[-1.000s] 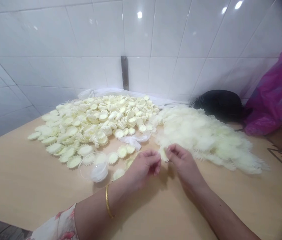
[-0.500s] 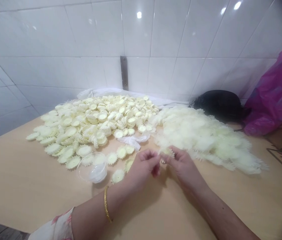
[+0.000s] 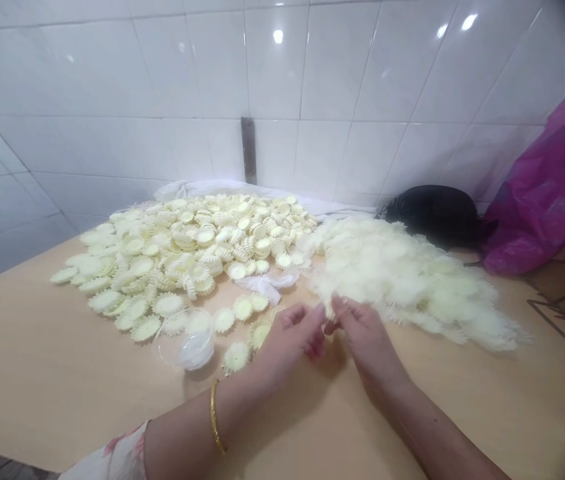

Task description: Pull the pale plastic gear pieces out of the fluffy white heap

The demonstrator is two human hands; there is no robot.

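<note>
As right hand (image 3: 368, 350) pinches, cream disc (image 3: 331, 308) (frilled)

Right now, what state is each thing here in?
Right hand: pinching a cream piece.
Left hand: fingers curled, beside the piece; contact unclear.
Toothed discs: heaped, many stacked, some lying loose.
Frilly pile: spread in a low, fluffy mass.
Plastic tub: clear, something white inside.
Cloth: crumpled.
Black bag: bulging.
Magenta bag: crumpled.
</note>
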